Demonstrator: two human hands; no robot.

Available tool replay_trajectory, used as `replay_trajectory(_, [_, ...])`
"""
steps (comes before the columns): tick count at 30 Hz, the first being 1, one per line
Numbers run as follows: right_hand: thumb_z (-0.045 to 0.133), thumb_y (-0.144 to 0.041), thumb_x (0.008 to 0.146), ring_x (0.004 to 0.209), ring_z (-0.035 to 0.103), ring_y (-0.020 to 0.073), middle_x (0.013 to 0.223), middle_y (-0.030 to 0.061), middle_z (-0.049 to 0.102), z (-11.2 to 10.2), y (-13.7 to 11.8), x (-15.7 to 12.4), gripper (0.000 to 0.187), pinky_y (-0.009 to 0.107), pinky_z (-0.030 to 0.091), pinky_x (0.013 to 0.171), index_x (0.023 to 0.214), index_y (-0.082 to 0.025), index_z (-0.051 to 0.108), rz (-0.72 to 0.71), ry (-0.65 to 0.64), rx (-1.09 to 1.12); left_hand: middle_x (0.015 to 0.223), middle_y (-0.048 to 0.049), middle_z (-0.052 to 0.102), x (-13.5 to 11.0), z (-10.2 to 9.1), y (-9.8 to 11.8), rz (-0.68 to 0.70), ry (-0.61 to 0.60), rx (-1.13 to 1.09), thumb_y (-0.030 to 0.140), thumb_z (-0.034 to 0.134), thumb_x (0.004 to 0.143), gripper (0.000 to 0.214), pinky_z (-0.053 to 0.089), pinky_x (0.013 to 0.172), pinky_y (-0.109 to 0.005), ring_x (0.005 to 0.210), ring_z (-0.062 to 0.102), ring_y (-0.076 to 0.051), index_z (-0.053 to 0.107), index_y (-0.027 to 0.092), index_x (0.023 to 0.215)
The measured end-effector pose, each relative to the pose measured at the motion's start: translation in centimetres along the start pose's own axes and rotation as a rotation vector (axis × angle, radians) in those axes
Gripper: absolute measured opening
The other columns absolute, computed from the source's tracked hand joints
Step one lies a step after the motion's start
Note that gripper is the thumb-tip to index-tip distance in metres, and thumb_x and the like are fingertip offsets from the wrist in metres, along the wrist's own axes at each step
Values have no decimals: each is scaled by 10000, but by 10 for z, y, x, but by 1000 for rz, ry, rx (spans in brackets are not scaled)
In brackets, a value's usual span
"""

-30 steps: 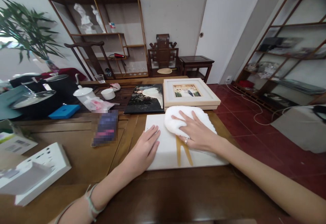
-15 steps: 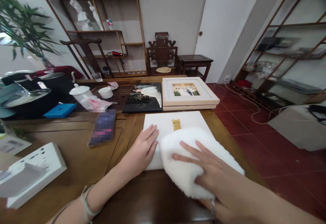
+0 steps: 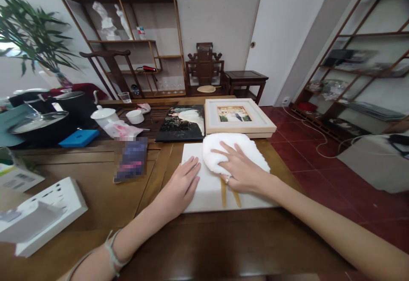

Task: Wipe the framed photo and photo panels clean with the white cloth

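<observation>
A white board (image 3: 207, 196) with a yellow figure (image 3: 223, 193) on its face lies flat on the table before me. My left hand (image 3: 185, 183) rests on the board's left edge, palm down, fingers stretched out and holding nothing. At the far side of the board, my right hand (image 3: 241, 168) has hold of a fluffy white cloth (image 3: 236, 140), with fingers spread over its top and the lower part of the hand tucked at its near edge. The cloth covers the upper part of the yellow figure; two yellow strips show below it.
Behind the board lie a framed picture (image 3: 262, 123) and a dark picture panel (image 3: 162, 130). Leftward are a purple packet (image 3: 132, 162), a blue box (image 3: 79, 138), a white cup (image 3: 134, 116), a black pot (image 3: 38, 130) and white foam packaging (image 3: 68, 206).
My right hand has moved the white cloth away from me to the board's far edge, uncovering the near part of the yellow figure. My left hand has stayed on the board.
</observation>
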State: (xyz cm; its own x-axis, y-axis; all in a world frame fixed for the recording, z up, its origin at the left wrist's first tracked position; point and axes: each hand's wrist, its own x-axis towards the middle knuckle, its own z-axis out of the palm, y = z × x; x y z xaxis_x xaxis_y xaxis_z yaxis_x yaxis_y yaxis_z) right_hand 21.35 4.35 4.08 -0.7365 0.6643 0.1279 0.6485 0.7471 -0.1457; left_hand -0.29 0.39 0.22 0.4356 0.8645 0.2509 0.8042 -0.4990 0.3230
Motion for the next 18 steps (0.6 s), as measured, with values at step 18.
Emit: replay_trajectory(18, [471, -181, 823, 1375, 107, 303, 1445, 85, 349, -8, -36, -50, 204, 588, 117, 1074, 943, -175, 636, 51, 14, 216, 1397, -148, 429, 0, 3, -2, 4, 5, -53, 234, 350, 917, 399, 279, 1093, -463, 1333, 322, -241, 478, 110, 1275])
